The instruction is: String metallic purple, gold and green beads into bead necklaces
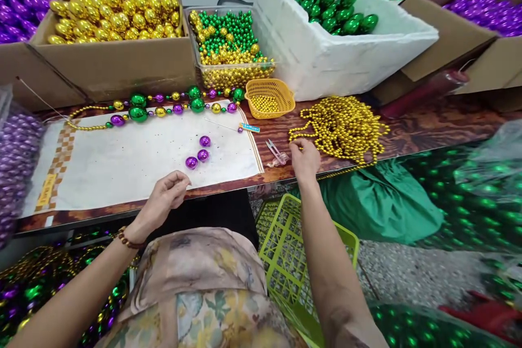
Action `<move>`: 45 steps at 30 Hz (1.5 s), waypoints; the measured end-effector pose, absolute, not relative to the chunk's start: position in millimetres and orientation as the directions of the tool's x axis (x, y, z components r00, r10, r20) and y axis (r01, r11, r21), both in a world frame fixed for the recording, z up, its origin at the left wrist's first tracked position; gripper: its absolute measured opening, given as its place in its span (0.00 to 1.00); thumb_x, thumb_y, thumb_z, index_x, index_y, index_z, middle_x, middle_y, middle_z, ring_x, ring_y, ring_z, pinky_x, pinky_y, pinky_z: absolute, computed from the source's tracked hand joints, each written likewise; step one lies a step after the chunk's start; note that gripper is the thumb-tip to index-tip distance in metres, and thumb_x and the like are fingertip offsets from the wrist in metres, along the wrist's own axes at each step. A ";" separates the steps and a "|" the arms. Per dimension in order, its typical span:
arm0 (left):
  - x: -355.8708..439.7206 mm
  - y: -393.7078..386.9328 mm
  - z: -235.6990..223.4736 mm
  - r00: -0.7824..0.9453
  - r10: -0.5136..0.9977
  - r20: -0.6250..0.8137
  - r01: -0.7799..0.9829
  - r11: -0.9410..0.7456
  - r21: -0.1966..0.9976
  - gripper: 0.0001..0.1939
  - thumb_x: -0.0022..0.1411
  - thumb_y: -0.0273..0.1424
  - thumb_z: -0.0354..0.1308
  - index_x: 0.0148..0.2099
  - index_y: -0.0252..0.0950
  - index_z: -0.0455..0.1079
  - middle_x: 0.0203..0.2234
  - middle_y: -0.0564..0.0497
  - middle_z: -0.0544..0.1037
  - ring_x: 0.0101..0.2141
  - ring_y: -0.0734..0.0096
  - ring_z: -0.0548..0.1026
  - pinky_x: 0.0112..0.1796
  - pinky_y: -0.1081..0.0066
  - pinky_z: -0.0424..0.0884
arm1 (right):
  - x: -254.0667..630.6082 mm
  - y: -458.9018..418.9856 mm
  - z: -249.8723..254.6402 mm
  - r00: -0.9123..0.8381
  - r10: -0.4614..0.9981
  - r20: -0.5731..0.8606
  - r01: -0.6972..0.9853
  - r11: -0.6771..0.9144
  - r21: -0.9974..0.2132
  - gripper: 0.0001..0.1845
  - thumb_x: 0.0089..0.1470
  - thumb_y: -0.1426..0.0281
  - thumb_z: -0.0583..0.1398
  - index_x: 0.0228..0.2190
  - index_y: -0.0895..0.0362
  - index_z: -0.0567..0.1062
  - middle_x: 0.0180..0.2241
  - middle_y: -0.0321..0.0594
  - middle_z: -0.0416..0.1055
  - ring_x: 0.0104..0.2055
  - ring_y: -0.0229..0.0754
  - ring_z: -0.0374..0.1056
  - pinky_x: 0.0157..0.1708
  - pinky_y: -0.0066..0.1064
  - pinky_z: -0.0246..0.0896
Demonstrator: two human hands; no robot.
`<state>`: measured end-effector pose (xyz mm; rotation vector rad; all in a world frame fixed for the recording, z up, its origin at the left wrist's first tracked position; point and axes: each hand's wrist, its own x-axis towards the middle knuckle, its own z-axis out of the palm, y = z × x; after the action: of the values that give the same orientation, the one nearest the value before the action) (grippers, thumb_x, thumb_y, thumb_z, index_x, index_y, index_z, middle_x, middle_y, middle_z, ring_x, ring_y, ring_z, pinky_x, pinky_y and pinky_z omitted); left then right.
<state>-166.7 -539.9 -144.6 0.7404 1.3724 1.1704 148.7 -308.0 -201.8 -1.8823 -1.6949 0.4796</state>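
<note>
My left hand (165, 198) rests near the front edge of a white cloth (134, 163), fingers curled together in a pinch; what it holds, if anything, is too small to see. My right hand (305, 159) reaches to the edge of a pile of gold bead strands (340, 128), fingers pinched on a strand end. Small scissors (275, 152) lie just left of that hand. Three loose purple beads (199, 151) sit on the cloth. A strung chain of green, purple and gold beads (163, 106) lies along the cloth's far edge, beside a needle with a blue tag (244, 127).
Behind stand cardboard boxes of gold beads (114, 11) and purple beads (22, 0), a clear bin of small green and gold beads (228, 43), a white foam box of green beads (338, 5), and an orange basket (269, 98). A lime crate (293, 250) sits below the table.
</note>
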 end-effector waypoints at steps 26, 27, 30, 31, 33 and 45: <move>-148.7 -505.7 -134.9 -0.201 0.933 -0.299 -0.328 0.224 0.918 0.14 0.53 0.39 0.71 0.34 0.34 0.74 0.18 0.56 0.69 0.18 0.82 0.61 0.19 0.79 0.54 | 193.4 -273.3 -33.2 0.133 0.802 0.583 0.154 0.564 -0.811 0.05 0.54 0.70 0.68 0.27 0.50 0.79 0.25 0.35 0.73 0.25 0.39 0.67 0.31 0.40 0.67; -148.2 -504.6 -132.7 -0.195 0.929 -0.314 -0.354 0.232 0.906 0.15 0.53 0.39 0.71 0.34 0.33 0.74 0.15 0.59 0.63 0.16 0.84 0.55 0.18 0.79 0.49 | 189.3 -283.3 -17.8 0.070 0.797 0.600 0.168 0.584 -0.795 0.03 0.55 0.70 0.68 0.30 0.49 0.80 0.27 0.34 0.74 0.29 0.41 0.70 0.34 0.41 0.67; -146.2 -502.6 -127.6 -0.213 0.917 -0.338 -0.413 0.229 0.881 0.17 0.50 0.39 0.73 0.35 0.32 0.74 0.14 0.62 0.57 0.16 0.86 0.48 0.17 0.79 0.41 | 170.3 -304.1 16.9 0.058 0.733 0.678 0.295 0.637 -0.713 0.03 0.56 0.67 0.65 0.31 0.51 0.81 0.27 0.35 0.75 0.30 0.41 0.72 0.31 0.42 0.62; -145.8 -502.5 -126.5 -0.218 0.914 -0.341 -0.424 0.226 0.877 0.17 0.50 0.39 0.73 0.35 0.32 0.74 0.14 0.62 0.56 0.15 0.86 0.47 0.17 0.78 0.40 | 163.0 -307.8 24.6 0.050 0.715 0.697 0.313 0.652 -0.691 0.03 0.56 0.67 0.65 0.32 0.52 0.81 0.28 0.35 0.75 0.30 0.40 0.72 0.31 0.40 0.61; -145.7 -503.1 -125.4 -0.231 0.911 -0.343 -0.438 0.217 0.872 0.17 0.51 0.39 0.73 0.35 0.33 0.74 0.14 0.63 0.54 0.15 0.87 0.46 0.17 0.78 0.39 | 147.6 -313.5 34.9 0.006 0.697 0.717 0.279 0.688 -0.670 0.03 0.56 0.68 0.66 0.33 0.53 0.81 0.29 0.35 0.74 0.30 0.38 0.72 0.29 0.36 0.60; -125.9 -493.7 -146.1 -0.382 0.874 -0.301 -0.640 -0.015 0.768 0.19 0.44 0.37 0.78 0.33 0.34 0.74 0.28 0.53 0.77 0.33 0.74 0.77 0.33 0.75 0.74 | 40.8 -401.0 -94.9 -0.218 0.958 0.185 -0.087 0.170 -0.982 0.04 0.49 0.69 0.68 0.26 0.56 0.80 0.25 0.34 0.74 0.28 0.36 0.68 0.30 0.28 0.64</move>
<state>-125.9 -493.7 -146.1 0.3099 1.0645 1.6649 40.8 -401.0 -94.9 -0.9100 -1.4008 1.2647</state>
